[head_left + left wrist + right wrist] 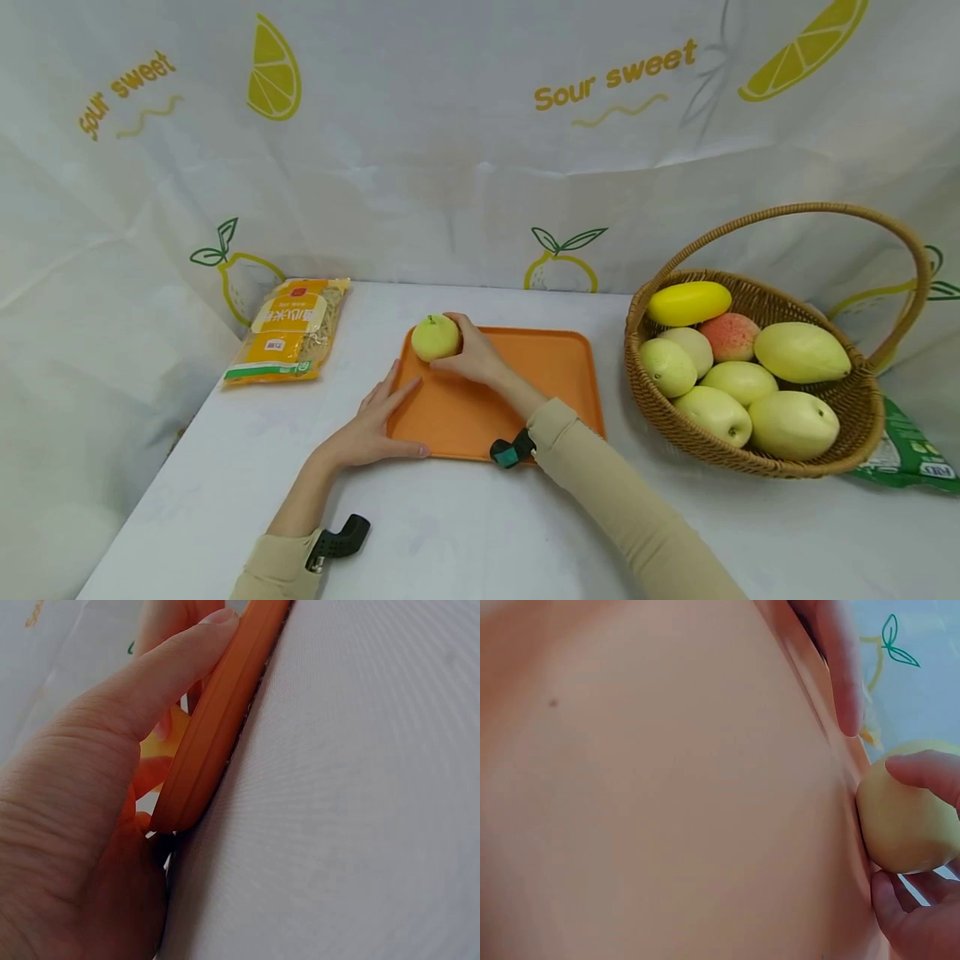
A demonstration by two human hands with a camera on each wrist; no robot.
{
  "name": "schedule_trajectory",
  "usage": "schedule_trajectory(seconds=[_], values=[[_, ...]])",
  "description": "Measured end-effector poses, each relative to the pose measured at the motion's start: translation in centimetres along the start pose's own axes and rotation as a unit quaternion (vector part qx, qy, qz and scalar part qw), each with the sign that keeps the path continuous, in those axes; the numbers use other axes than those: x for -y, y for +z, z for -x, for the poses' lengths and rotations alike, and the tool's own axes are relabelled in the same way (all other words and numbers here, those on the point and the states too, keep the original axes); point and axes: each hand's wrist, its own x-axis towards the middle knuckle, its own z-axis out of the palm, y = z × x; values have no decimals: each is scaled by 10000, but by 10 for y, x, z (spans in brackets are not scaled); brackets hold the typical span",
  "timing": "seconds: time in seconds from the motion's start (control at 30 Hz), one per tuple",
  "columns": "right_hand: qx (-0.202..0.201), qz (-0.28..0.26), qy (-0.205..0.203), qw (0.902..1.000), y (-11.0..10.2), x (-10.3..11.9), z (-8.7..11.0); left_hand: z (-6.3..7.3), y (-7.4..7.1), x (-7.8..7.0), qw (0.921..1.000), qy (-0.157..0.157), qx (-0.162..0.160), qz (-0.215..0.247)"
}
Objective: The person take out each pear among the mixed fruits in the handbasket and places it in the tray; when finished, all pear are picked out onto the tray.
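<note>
My right hand [474, 354] holds a round yellow-green fruit [435, 337] with a short stem over the back left corner of an orange tray [517, 392]. Fingers and thumb sit on opposite sides of the fruit [907, 817] in the right wrist view, with its underside close to the tray's surface. My left hand [371, 429] lies at the tray's front left corner, its spread fingers reaching over the left rim. Along the front rim [210, 727] the thumb extends, touching it in the left wrist view.
A wicker basket [637, 379] with a tall handle stands at the right, holding several yellow and green fruits and a peach [730, 336]. Beneath its right side shows a green packet [911, 450]. To the tray's left lies a yellow food packet [288, 331]. A printed cloth [450, 167] hangs behind.
</note>
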Motion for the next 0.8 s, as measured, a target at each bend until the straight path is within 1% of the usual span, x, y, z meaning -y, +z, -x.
schedule_trajectory(seconds=[0.2, 0.4, 0.63, 0.73, 0.8], values=[[-180, 22, 12, 9998, 2, 0, 0, 0, 0, 0, 10000, 50, -7, 1], [-405, 148, 37, 9991, 3, 1, -1, 0, 0, -3, 10000, 83, 1, 55], [-404, 157, 194, 9989, 3, 3, 2, 0, 1, -3, 10000, 78, 11, 10], [-404, 90, 227, 9989, 2, 5, 5, 0, 1, -1, 10000, 32, -1, -60], [-424, -69, 263, 9987, 2, 6, 8, 0, 1, 0, 10000, -7, -5, -76]])
